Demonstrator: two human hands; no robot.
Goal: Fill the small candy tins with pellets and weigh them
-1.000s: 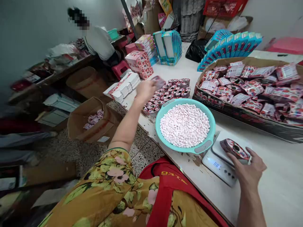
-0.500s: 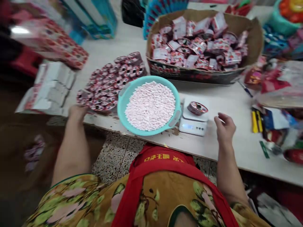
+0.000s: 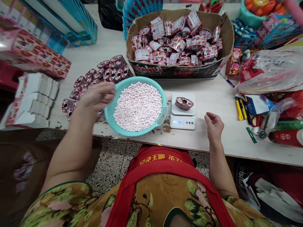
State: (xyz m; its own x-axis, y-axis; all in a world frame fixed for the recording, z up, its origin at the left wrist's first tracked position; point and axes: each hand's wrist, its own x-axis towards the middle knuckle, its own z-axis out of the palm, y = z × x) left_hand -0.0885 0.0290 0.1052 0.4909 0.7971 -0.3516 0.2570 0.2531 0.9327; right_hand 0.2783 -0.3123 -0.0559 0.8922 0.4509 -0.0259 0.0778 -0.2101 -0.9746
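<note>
My left hand (image 3: 98, 96) is over the left rim of a turquoise basin (image 3: 165, 108), its fingers curled together; whatever they may hold is hidden. Small pale pink candies (image 3: 138, 107) fill the basin. Behind and left of that hand stand rows of small printed oval packs (image 3: 118, 74) with dark round holes on top. My right hand (image 3: 214, 126) rests by the table's edge with fingers loosely curled and nothing visible in them. Between it and the basin, a white digital scale (image 3: 182, 123) bears one oval pack (image 3: 184, 103), its display lit.
Behind the basin, a cut-down cardboard box (image 3: 172, 72) is heaped with filled packs. White flat cartons (image 3: 38, 97) are stacked at the left. On the right lie yellow cutters (image 3: 240, 108), a pen (image 3: 226, 79), plastic bags (image 3: 272, 69) and a red bottle (image 3: 285, 137).
My left hand has come up and right, from the table's front left edge to the basin's rim. My right hand's fingers have drawn closer together. The view has shifted.
</note>
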